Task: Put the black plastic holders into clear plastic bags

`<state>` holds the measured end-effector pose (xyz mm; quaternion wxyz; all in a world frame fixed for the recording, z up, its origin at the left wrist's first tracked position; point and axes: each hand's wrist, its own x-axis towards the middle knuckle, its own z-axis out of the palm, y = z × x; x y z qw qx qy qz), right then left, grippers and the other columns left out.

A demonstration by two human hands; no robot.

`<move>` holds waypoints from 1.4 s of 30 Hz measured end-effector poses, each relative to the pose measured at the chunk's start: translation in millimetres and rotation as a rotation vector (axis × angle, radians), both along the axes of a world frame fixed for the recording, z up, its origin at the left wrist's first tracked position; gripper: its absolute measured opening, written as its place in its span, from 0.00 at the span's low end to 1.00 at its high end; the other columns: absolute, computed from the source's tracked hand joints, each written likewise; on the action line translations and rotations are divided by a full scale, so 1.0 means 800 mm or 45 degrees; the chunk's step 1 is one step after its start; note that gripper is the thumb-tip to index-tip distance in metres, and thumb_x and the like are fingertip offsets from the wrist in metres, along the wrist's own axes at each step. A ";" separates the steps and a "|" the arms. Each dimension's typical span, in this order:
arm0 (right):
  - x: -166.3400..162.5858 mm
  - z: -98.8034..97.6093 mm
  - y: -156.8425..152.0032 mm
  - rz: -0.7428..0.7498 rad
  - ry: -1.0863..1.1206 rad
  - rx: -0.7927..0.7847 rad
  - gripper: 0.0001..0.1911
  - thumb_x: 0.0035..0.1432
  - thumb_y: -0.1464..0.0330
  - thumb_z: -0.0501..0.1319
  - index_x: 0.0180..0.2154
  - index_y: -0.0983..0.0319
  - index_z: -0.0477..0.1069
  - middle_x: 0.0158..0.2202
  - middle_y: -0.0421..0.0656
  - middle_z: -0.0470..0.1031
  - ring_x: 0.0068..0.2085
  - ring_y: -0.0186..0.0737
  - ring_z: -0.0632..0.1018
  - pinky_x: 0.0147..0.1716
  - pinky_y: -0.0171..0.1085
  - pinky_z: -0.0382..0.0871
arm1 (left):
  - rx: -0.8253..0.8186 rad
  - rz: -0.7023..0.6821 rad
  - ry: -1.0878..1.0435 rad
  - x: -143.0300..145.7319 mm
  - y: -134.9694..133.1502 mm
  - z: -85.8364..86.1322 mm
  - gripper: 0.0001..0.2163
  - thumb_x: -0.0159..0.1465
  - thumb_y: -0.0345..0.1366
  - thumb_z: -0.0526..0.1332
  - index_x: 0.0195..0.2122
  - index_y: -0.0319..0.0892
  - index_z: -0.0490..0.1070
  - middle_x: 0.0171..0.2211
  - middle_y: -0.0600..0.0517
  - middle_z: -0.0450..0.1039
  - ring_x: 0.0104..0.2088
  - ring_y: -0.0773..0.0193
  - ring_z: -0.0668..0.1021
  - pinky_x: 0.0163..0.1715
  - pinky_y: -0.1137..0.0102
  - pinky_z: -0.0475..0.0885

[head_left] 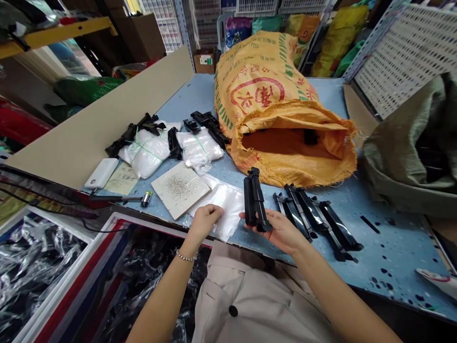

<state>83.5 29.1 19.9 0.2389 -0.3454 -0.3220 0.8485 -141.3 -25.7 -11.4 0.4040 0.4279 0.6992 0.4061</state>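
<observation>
My right hand (280, 231) holds a pair of long black plastic parts (254, 200) upright, fingers beneath and around their lower end. To its left, my left hand (206, 221) is closed in a pinch at a clear plastic bag (230, 209) lying on the table. A square white tile (180, 189) with a speckled dark patch is just beyond my left hand. Several more black plastic parts (316, 216) lie in a row right of my right hand. Tied bundles of clear bags (144, 150) rest farther back, with loose black parts (130, 133) around them.
A large orange woven sack (264, 90) lies open toward me on the blue table (396, 247). An olive sack (403, 147) stands at the right. A hammer (124, 198) and a white power bank (102, 172) lie at the left. Bins of bagged black items (150, 267) stand below.
</observation>
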 end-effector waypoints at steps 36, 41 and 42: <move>-0.022 -0.030 -0.044 0.297 0.249 -0.584 0.12 0.56 0.64 0.64 0.35 0.69 0.74 0.24 0.43 0.75 0.17 0.23 0.66 0.13 0.21 0.59 | 0.577 -0.348 0.696 0.004 -0.066 0.036 0.28 0.66 0.25 0.48 0.67 0.48 0.49 0.63 0.44 0.57 0.63 0.57 0.64 0.60 0.60 0.63; -0.032 -0.043 -0.047 0.103 0.197 -0.398 0.14 0.49 0.62 0.69 0.31 0.66 0.73 0.23 0.39 0.71 0.19 0.24 0.66 0.15 0.22 0.60 | 0.747 -0.629 0.681 0.035 -0.079 0.032 0.32 0.63 0.21 0.46 0.68 0.48 0.43 0.64 0.44 0.56 0.63 0.58 0.64 0.59 0.60 0.66; -0.035 -0.046 -0.049 0.025 0.164 -0.307 0.13 0.49 0.62 0.69 0.30 0.65 0.72 0.23 0.39 0.71 0.19 0.25 0.67 0.16 0.23 0.61 | 0.756 -0.667 0.652 0.041 -0.083 0.032 0.33 0.63 0.20 0.46 0.68 0.48 0.43 0.64 0.44 0.56 0.62 0.58 0.64 0.59 0.60 0.66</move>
